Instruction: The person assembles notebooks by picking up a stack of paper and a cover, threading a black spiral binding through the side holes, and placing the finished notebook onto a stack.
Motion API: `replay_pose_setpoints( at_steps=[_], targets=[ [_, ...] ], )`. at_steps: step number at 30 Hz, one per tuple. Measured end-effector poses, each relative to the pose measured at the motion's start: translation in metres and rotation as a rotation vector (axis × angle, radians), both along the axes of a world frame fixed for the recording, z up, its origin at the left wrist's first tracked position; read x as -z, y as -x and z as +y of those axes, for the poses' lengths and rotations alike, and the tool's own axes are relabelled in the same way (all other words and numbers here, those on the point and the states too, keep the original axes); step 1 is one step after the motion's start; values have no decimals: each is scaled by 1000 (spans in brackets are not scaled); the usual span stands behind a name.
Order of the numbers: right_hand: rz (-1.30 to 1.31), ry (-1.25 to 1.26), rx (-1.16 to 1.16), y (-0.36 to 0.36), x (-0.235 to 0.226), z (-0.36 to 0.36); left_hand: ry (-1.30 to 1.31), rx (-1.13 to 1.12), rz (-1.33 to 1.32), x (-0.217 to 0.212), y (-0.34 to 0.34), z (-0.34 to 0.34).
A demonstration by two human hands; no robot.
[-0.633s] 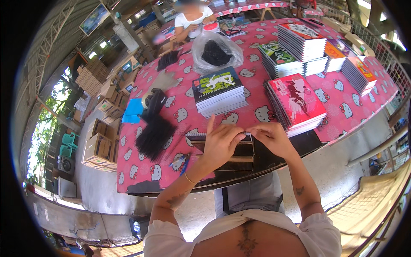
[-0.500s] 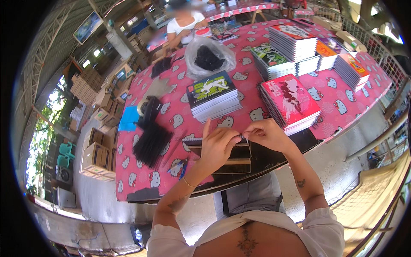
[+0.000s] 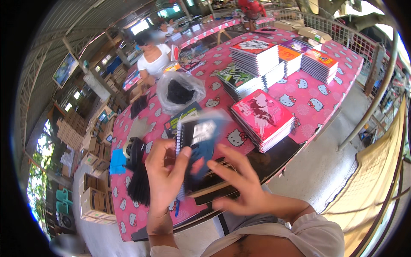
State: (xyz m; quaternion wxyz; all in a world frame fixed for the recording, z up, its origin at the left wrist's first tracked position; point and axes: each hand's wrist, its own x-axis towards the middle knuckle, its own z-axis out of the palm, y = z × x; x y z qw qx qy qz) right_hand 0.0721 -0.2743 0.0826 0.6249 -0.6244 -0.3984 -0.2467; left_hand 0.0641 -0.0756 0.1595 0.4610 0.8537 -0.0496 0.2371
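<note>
Since the earlier frames both hands have come up off the table edge, and a spiral-bound notebook that was not raised before now stands nearly upright between them. Motion blurs the notebook, so its cover reads only as dark blue with a pale patch near the top (the design cannot be made out), and its lower edge is lost behind the right hand. The left hand grips the notebook along its wire spine, thumb across the front cover and fingers wrapped behind, out of sight. The right hand is spread wide, its fingers lying against the lower front of the cover; whether it actually clamps the notebook cannot be told.

Behind the notebook, the pink patterned table carries a stack of red-covered notebooks just right of the raised one, and further stacks well beyond. A clear plastic bag with something dark inside sits behind the notebook's top edge. A bundle of black items lies left of the left hand, partly hidden by the wrist. Another person in a white top sits at the table's far side.
</note>
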Motion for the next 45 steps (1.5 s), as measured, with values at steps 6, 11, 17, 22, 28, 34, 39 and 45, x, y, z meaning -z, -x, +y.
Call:
replay_pose_setpoints(
  at_steps=[6, 11, 17, 22, 28, 34, 39, 45],
  targets=[
    [633, -299, -198, -71, -19, -68, -602, 299, -444, -28, -137, -45],
    [679, 37, -46, -192, 11, -154, -435, 384, -305, 50, -256, -86],
    [171, 692, 609, -200, 63, -171, -748, 254, -164, 158, -302, -100],
    [-235, 569, 666, -144, 76, -92, -710, 269, -47, 153, -302, -108],
    [-191, 697, 729, -151, 116, -77, -583, 283, -369, 128, -278, -47],
    [-118, 658, 641, -124, 75, -67, -838, -67, -143, 148, -175, 127],
    [-59, 429, 249, -76, 68, -11, -892, -153, -87, 161, -155, 116],
    [69, 253, 241, -91, 65, 5, -829, -151, -355, 26, -88, 63]
  ],
)
